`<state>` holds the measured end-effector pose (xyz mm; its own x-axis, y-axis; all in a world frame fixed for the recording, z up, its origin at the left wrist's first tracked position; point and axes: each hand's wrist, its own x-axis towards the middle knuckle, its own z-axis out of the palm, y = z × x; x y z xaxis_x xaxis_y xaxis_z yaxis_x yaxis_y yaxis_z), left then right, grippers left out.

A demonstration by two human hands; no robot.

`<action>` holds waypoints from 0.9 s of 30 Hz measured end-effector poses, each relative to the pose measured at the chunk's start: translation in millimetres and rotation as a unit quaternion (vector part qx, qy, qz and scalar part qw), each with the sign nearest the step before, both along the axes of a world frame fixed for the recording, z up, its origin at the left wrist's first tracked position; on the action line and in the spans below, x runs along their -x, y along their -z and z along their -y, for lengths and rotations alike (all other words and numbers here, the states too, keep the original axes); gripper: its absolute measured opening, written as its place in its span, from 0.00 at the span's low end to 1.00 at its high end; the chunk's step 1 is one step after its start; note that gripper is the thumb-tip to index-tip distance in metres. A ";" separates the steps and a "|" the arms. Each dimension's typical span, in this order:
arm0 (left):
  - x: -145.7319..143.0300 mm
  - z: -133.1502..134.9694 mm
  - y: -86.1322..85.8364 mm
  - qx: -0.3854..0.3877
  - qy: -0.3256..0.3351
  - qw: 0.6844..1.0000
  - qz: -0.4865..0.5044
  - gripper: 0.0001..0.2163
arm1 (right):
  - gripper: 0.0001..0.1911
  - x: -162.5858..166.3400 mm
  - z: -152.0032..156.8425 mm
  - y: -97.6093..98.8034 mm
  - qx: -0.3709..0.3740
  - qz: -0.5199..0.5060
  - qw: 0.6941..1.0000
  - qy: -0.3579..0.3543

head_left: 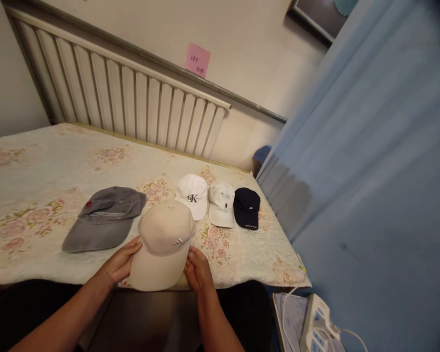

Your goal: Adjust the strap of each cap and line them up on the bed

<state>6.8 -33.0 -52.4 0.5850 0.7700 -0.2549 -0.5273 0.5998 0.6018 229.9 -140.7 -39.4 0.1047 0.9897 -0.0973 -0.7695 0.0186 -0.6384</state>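
A beige baseball cap with a small striped logo is held by its two sides, its brim towards me. My left hand grips the left side near the brim, thumb on top. On the right side, my right hand pinches the cap's edge. To the left lies a grey cap on the flowered bed cover. Beyond the beige cap is a white cap with black letters, partly hidden by it. A cream cap and a dark navy cap sit beside it in a row.
Behind the bed, a white radiator runs along the wall, with a pink note above it. A blue curtain hangs at the right. Lower right, a white power strip with cables lies beside the bed.
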 end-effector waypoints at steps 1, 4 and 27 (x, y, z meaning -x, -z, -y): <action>-0.1 -0.1 0.0 0.001 -0.004 1.000 -0.001 0.30 | 0.14 0.0 0.9 0.1 0.004 0.003 1.000 -0.004; -0.6 0.2 -0.7 0.004 -0.015 1.000 -0.002 0.32 | 0.15 -0.2 2.6 1.0 0.012 0.016 1.000 -0.019; -0.7 2.3 -2.4 0.021 -0.008 0.999 0.025 0.32 | 0.19 2.0 0.3 -3.0 -0.026 0.051 0.996 -0.061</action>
